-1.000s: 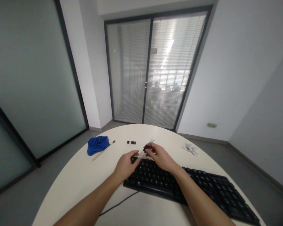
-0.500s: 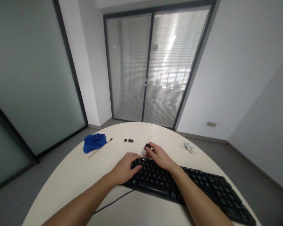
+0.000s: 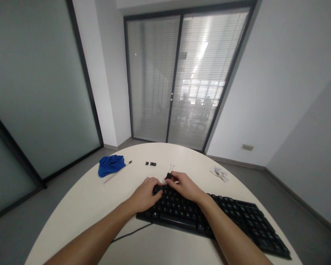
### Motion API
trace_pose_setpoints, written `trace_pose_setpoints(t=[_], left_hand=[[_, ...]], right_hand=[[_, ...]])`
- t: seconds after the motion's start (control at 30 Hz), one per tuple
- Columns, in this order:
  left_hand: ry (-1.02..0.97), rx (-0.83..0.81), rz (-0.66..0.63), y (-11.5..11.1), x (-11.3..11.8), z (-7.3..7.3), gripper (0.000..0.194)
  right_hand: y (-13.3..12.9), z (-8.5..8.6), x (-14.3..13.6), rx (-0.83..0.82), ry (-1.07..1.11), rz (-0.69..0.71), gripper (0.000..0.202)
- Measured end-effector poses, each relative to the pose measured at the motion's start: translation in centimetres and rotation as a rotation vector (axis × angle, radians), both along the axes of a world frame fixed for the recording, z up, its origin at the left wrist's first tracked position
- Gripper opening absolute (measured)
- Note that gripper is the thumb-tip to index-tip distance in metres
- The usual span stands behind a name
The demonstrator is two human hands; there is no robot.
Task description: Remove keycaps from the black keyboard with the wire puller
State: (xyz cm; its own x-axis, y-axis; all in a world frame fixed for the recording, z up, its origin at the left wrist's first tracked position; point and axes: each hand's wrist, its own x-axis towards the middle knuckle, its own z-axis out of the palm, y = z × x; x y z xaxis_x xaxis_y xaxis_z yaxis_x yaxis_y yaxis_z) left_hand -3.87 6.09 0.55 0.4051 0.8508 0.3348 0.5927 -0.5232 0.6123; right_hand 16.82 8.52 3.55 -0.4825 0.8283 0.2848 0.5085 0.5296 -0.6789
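Observation:
The black keyboard [image 3: 179, 211] lies at an angle across the front of the round table. My left hand [image 3: 147, 191] grips its upper left end, fingers along the back edge and thumb over the keys. Just right of it, my right hand [image 3: 182, 184] pinches a wire keycap puller [image 3: 169, 176] by its black handle, above the keyboard's back edge. Two thin wires stick up from the handle, away from the keys. Beyond the hands lie a few loose black keycaps [image 3: 153, 164]. My right hand and forearm cover part of the keys.
A blue cloth [image 3: 111, 165] lies at the table's left, beside a thin brush [image 3: 118, 172] with a dark tip. Crumpled white material [image 3: 220, 173] is on the right. The keyboard's cable [image 3: 131, 233] runs toward the front left. The table's curved edge [image 3: 165, 143] bounds the far side.
The keyboard has shifted slightly left. My right hand with the keycap puller has come a little left and nearer the keyboard, and the handle shows more clearly. My left hand keeps its grip.

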Motion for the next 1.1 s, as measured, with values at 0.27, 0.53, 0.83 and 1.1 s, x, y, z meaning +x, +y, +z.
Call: trace_pose_setpoints(t=[0.27,0.53,0.83,1.1], left_hand=[[-0.034,-0.001,-0.045,0.2,-0.2,-0.4,0.033],[-0.054,0.003,-0.051,0.6,-0.2,-0.8,0.029],[-0.171,-0.059,0.078,0.4,0.3,-0.9,0.03],[-0.18,-0.022,0.024,0.1,0.5,0.1,0.019]], right_hand=[[-0.4,-0.7,-0.2,-0.027,0.138,-0.024,0.028],[0.3,-1.7,0.0,-0.311,0.526,-0.096,0.041],[0.1,-1.6,-0.5,-0.321,0.486,-0.011,0.039],[-0.1,-1.3,-0.5,-0.278,0.442,0.126,0.032]])
